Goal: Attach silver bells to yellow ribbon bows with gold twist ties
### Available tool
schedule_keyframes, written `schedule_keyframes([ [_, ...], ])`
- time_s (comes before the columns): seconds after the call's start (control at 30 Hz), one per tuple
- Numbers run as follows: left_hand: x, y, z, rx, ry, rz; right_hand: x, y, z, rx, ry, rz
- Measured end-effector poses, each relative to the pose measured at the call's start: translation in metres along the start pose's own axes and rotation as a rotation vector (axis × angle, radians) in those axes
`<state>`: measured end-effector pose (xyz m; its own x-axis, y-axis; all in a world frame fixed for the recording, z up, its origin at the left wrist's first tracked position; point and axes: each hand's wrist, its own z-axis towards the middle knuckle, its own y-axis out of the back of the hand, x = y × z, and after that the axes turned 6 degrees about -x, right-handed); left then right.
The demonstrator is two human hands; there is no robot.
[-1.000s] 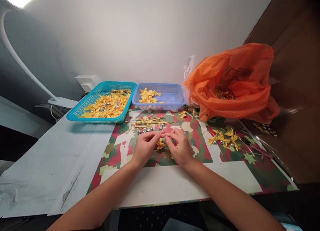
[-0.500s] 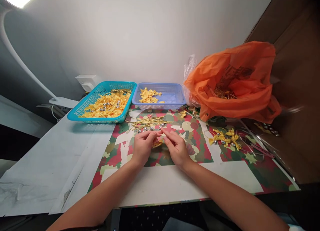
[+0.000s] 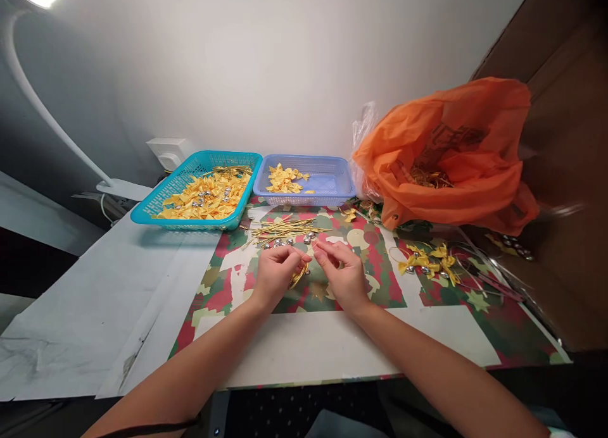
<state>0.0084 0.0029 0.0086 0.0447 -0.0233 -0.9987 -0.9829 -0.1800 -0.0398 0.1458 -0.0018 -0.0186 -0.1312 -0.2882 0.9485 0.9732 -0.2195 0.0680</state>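
Note:
My left hand (image 3: 278, 273) is closed in a pinch, with a yellow bow (image 3: 298, 277) with gold strands hanging under its fingertips and a silver bell (image 3: 308, 272) beside it. My right hand (image 3: 346, 275) is a short gap away, thumb and forefinger pressed together; a thin pale end shows at its tips, too small to name. Just beyond the hands lies a loose bundle of gold twist ties (image 3: 285, 230). Several loose silver bells (image 3: 284, 242) lie in front of that bundle.
A teal basket (image 3: 190, 223) holds yellow bows, bells and gold ties. Beside it, a lavender basket (image 3: 327, 166) holds fewer bows. An orange bag (image 3: 456, 204) stands at the right; bows with bells (image 3: 430, 261) lie before it. A lamp (image 3: 52, 121) is clamped at the left.
My hands have drawn apart, the right one moving slightly right. More of the yellow bow and a bell now show below the left fingers. The camera view has shifted a little.

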Motion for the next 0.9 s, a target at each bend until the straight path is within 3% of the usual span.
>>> schedule_keyframes([
  [0.17,0.002,0.004,0.004,0.109,-0.046,-0.040,-0.002,0.004,0.008,0.048,-0.076,0.097],
  [0.53,0.005,0.007,0.007,0.359,-0.131,-0.077,0.005,0.011,0.017,0.370,-0.339,0.377],
  [0.67,0.005,0.009,0.007,0.409,-0.186,-0.045,0.004,0.010,0.016,0.381,-0.282,0.377],
  [0.73,0.003,0.012,0.008,0.422,-0.293,0.038,0.002,0.013,0.018,0.368,-0.201,0.304],
  [0.9,-0.001,0.023,0.011,0.442,-0.897,0.586,0.004,0.026,0.024,0.361,-0.041,0.069],
])
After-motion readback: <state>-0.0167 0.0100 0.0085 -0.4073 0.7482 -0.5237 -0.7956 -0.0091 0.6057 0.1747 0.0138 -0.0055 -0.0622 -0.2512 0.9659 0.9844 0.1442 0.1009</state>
